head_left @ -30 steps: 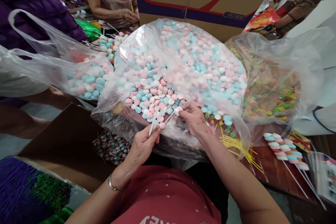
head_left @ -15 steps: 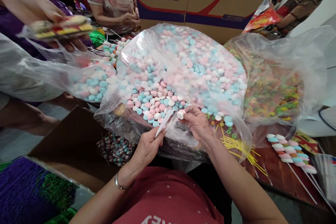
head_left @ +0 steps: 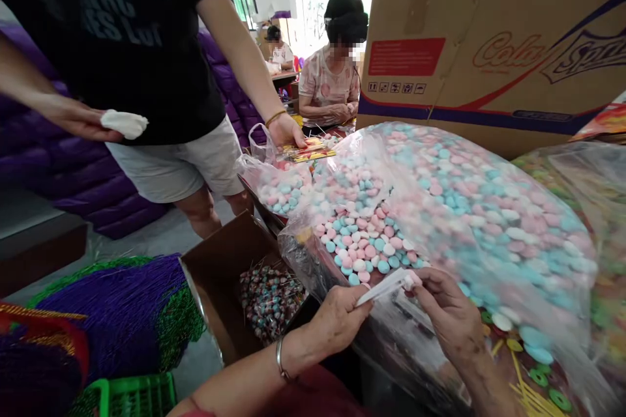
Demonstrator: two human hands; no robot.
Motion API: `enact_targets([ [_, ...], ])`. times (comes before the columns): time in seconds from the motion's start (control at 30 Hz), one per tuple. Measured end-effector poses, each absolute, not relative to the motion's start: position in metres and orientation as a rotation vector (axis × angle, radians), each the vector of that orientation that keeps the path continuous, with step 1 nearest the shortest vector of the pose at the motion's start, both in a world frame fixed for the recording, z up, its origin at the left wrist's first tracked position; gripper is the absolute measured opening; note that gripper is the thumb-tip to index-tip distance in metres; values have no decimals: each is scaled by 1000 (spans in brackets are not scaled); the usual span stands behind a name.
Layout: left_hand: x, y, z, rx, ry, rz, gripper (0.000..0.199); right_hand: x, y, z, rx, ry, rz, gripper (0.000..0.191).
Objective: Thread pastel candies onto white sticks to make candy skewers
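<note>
My left hand [head_left: 337, 318], with a metal bangle at the wrist, is closed on the lower end of a narrow white strip [head_left: 384, 285]. The strip looks like thin plastic; its exact kind I cannot tell. A small pink-and-white marshmallow [head_left: 411, 280] is pinched in the fingertips of my right hand [head_left: 452, 316], at the strip's far end. Whether the two touch is unclear. Just beyond my hands lie loose pink, blue and white marshmallows [head_left: 362, 244], partly under a big clear plastic sheet [head_left: 415, 189].
Printed carton [head_left: 405, 13] behind the heap. Open cardboard box [head_left: 210, 293] with wrapped candies on sticks [head_left: 271, 303] at left, near bead strings [head_left: 117, 306] and a green basket [head_left: 139, 394]. Yellow sticks [head_left: 528, 391] lie right. A standing co-worker's hand [head_left: 288, 131] touches yellow-red packs; another person sits behind.
The view has turned left, bringing the standing co-worker into sight. That person's hand with the packs has lowered onto the table. The marshmallow in my right hand is now at the strip's tip.
</note>
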State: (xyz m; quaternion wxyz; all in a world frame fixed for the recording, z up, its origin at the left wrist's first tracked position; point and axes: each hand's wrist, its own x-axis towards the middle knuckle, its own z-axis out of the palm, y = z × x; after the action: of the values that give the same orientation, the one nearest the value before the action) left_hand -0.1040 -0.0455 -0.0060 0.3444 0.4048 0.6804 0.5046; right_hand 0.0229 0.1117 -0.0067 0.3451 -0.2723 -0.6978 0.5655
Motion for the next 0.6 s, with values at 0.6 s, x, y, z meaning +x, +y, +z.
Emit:
enact_targets([
  [0.6, -113, -35, -39, 422, 1331, 1642, 36, -24, 141, 64, -315, -2183, 9, 31],
])
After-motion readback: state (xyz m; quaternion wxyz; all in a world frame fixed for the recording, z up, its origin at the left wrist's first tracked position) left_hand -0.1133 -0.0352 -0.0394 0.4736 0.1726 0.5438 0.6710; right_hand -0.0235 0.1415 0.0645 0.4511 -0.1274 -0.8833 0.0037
